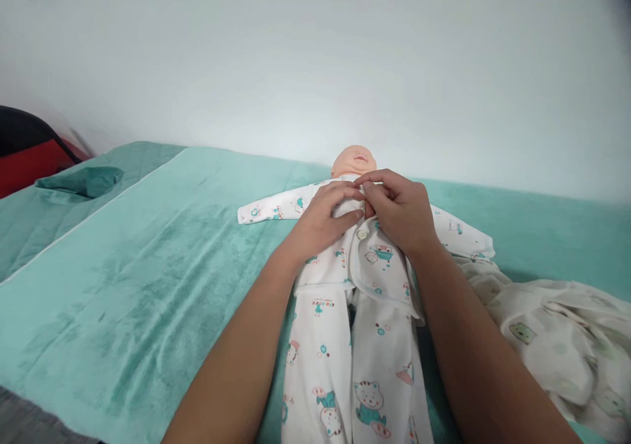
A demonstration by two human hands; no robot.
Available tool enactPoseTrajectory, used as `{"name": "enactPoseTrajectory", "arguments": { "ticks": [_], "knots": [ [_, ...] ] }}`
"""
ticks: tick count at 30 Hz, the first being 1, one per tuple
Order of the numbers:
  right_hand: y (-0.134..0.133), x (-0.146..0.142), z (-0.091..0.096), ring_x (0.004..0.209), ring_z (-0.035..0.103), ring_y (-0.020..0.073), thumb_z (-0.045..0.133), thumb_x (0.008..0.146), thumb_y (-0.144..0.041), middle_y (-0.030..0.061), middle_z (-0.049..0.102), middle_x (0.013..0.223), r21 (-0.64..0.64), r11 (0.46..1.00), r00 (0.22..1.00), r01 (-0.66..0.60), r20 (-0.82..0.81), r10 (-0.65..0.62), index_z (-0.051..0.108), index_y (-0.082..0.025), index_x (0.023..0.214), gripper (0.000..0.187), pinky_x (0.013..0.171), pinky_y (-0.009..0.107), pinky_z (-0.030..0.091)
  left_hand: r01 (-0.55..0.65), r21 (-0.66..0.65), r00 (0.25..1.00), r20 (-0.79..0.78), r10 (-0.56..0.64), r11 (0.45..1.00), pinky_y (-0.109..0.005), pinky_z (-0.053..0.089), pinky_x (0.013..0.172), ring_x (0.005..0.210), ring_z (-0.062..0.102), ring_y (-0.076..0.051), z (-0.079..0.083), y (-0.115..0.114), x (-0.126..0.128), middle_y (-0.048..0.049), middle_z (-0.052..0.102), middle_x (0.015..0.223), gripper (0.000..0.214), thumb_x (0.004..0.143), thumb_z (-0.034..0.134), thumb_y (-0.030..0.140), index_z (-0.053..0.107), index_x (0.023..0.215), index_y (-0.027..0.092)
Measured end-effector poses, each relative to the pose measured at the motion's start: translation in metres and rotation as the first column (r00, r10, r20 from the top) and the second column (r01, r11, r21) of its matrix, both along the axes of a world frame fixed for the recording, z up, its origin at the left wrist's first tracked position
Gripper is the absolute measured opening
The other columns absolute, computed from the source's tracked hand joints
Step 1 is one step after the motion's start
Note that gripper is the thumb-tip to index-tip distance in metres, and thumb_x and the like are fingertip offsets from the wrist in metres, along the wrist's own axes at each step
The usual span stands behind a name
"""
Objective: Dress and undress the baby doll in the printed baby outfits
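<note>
A baby doll point(352, 162) lies on its back, dressed in a white printed baby shirt point(323, 273) and matching pants point(318, 365). Both sleeves stretch out to the sides. At the upper chest, my left hand point(328, 217) rests on the shirt, its fingertips and thumb closed at the edge of the front opening. My right hand point(400, 212) pinches the opposite edge of the front, touching my left fingertips. Whatever lies between the fingers is hidden. Just below them a pale round button point(363, 235) shows on the shirt front. The lower front edges curve apart.
A green plush cover point(148, 286) spreads over the bed under the doll. To the right lies a crumpled white cloth point(557, 339) with bear prints. A dark green folded item point(81, 182) and a red and black object point(29, 148) are at far left. A white wall point(276, 69) stands behind.
</note>
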State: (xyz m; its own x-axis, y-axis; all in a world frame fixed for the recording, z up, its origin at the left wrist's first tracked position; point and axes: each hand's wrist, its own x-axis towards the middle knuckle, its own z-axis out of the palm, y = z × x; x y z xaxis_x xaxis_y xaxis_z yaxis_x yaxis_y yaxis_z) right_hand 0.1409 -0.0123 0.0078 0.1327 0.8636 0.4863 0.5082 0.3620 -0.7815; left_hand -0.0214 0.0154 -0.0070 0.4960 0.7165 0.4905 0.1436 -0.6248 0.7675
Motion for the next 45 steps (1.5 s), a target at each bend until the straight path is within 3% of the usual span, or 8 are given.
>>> {"name": "enactPoseTrajectory", "arguments": {
  "ticks": [5,8,12,20,23,27,35,45],
  "knots": [
    [-0.009,0.013,0.015,0.045,0.043,0.01,0.061,0.088,-0.03,-0.0052,0.054,0.051,-0.118,0.982,0.974,-0.148,0.157,0.165,0.077,-0.027,0.097,0.019,0.046,0.025,0.031,0.134,-0.032,0.984,-0.11,-0.136,0.991,-0.041,0.042,0.113,0.137,0.047,-0.022,0.011,-0.002,-0.016,-0.0027,0.054,0.142,0.042,0.083,0.067,0.016,0.064,0.12,0.035],
    [-0.018,0.021,0.024,0.049,0.048,0.0107,0.059,0.09,-0.033,-0.0034,0.061,0.059,-0.201,0.958,0.947,-0.207,0.206,0.248,0.075,-0.028,0.107,0.024,0.046,0.025,0.033,0.18,0.004,0.967,-0.183,-0.176,0.984,-0.044,0.043,0.113,0.141,0.043,-0.025,0.014,-0.002,-0.02,-0.0012,0.051,0.147,0.028,0.084,0.069,0.02,0.072,0.107,0.035],
    [-0.031,0.024,0.027,0.066,0.059,0.014,0.06,0.089,-0.034,-0.0011,0.07,0.079,-0.301,0.928,0.924,-0.218,0.244,0.296,0.073,-0.03,0.108,0.023,0.057,0.026,0.044,0.186,0.009,0.95,-0.257,-0.178,0.982,-0.047,0.041,0.115,0.146,0.035,-0.026,0.014,-0.002,-0.023,-0.0008,0.045,0.153,0.016,0.088,0.066,0.027,0.075,0.1,0.034],
    [-0.046,0.009,-0.002,0.056,0.051,0.0111,0.057,0.092,-0.033,-0.0025,0.058,0.07,-0.207,0.96,0.982,-0.186,-0.068,0.176,0.069,-0.025,0.105,0.02,0.055,0.026,0.042,0.168,-0.023,0.955,-0.244,-0.168,0.986,-0.049,0.041,0.114,0.147,0.034,-0.027,0.015,-0.003,-0.023,-0.0005,0.045,0.152,0.008,0.088,0.066,0.033,0.073,0.09,0.031],
    [-0.047,0.001,-0.012,0.053,0.046,0.0104,0.061,0.091,-0.039,-0.0035,0.052,0.064,-0.156,0.973,0.961,-0.169,-0.246,0.128,0.069,-0.024,0.102,0.02,0.049,0.025,0.038,0.172,-0.016,0.957,-0.235,-0.171,0.985,-0.05,0.04,0.115,0.146,0.035,-0.026,0.016,-0.003,-0.022,-0.0002,0.047,0.151,0.006,0.087,0.067,0.029,0.072,0.089,0.03],
    [-0.044,-0.004,-0.016,0.049,0.038,0.0091,0.064,0.089,-0.042,-0.0055,0.046,0.06,-0.113,0.969,0.905,-0.219,-0.394,0.158,0.068,-0.024,0.1,0.022,0.045,0.024,0.031,0.175,-0.026,0.959,-0.22,-0.176,0.984,-0.05,0.039,0.115,0.145,0.037,-0.026,0.016,-0.003,-0.02,-0.0006,0.049,0.149,0.005,0.087,0.066,0.028,0.071,0.088,0.03],
    [-0.038,0.003,-0.015,0.045,0.031,0.0077,0.068,0.086,-0.04,-0.0075,0.04,0.056,-0.13,0.945,0.833,-0.301,-0.517,0.195,0.065,-0.024,0.09,0.017,0.043,0.023,0.022,0.195,-0.146,0.96,-0.174,-0.219,0.97,-0.048,0.034,0.117,0.144,0.038,-0.026,0.019,-0.005,-0.018,0.0,0.049,0.149,0.018,0.094,0.056,0.038,0.068,0.085,0.027],
    [-0.034,0.002,-0.016,0.047,0.037,0.0081,0.066,0.088,-0.038,-0.007,0.043,0.055,-0.112,0.954,0.879,-0.279,-0.431,0.207,0.068,-0.023,0.092,0.015,0.045,0.023,0.028,0.268,-0.232,0.951,-0.093,-0.295,0.935,-0.045,0.029,0.12,0.147,0.032,-0.025,0.017,-0.003,-0.021,0.0004,0.045,0.152,0.009,0.09,0.062,0.034,0.068,0.091,0.028]
  ]
}}
